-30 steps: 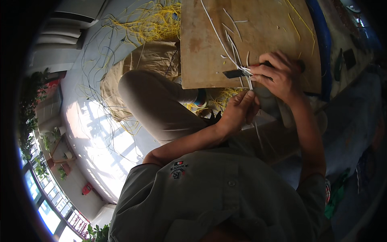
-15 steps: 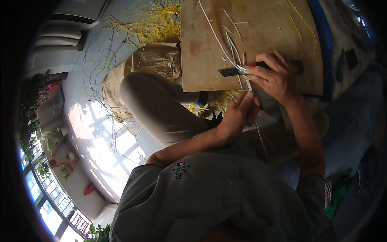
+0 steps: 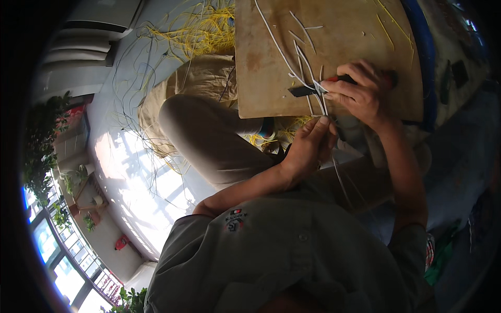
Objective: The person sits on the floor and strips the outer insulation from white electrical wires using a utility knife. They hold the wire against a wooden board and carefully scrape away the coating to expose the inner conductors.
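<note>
My left hand (image 3: 313, 141) is closed in a pinch on a white cable (image 3: 323, 107) just off the board's near edge. The cable's tail hangs below that hand, toward my lap. My right hand (image 3: 360, 94) is wrapped round a knife with a red and black handle; its dark blade (image 3: 300, 92) points left and crosses the white strands. The right thumb and fingertips press the cable against the blade. Beyond the blade, a long white strand (image 3: 276, 44) curves away over the wooden board (image 3: 261, 99). The exact cutting point is hidden by the fingers.
White cable scraps (image 3: 305, 31) and yellow wire pieces (image 3: 385, 32) lie on the board. A heap of yellow wire (image 3: 203, 34) spreads over the floor at the far left, beside a tan cloth or sack (image 3: 193, 73). My bent knee (image 3: 182, 115) is left of the board.
The right hand and knife have shifted slightly away from me and to the right. The left hand keeps its pinch almost in place. The whole view has shifted a little.
</note>
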Available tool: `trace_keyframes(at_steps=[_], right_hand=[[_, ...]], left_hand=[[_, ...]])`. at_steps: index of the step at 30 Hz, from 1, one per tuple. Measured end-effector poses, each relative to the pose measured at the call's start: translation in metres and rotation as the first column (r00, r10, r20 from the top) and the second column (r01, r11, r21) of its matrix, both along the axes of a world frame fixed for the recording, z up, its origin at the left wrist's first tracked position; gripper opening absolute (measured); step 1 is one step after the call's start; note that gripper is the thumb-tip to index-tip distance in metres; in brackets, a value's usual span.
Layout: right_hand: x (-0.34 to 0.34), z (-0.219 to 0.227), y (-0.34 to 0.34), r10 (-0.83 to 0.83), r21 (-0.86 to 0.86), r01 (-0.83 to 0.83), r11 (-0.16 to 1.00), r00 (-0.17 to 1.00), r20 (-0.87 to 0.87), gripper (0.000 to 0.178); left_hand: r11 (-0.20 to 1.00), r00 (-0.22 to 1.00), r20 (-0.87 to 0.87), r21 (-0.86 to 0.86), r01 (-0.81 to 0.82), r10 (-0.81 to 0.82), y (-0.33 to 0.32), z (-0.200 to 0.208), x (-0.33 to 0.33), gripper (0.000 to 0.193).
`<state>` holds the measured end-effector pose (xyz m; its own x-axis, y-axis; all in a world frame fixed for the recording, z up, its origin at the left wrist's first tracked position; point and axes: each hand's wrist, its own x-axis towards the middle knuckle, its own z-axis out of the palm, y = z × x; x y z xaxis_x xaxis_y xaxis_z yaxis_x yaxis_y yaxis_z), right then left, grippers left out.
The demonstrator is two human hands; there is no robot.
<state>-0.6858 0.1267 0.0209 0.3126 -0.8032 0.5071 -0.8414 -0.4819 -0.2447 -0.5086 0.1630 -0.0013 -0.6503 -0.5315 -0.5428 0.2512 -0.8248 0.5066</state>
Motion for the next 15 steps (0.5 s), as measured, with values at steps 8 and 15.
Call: trace_keyframes(at_steps=[8, 15], right_hand=[[0.007, 0.000, 0.002, -0.014, -0.015, 0.014, 1.000, 1.000, -0.015, 0.026], [-0.002, 0.016, 0.009, -0.032, 0.045, 0.036, 0.998, 0.996, -0.081, 0.020]], left_hand=[[1.000, 0.999, 0.025, -0.024, -0.019, 0.019, -0.002, 0.003, -0.001, 0.028], [0.998, 0.996, -0.050, 0.003, -0.068, 0.068, 0.001, -0.003, 0.000, 0.027]])
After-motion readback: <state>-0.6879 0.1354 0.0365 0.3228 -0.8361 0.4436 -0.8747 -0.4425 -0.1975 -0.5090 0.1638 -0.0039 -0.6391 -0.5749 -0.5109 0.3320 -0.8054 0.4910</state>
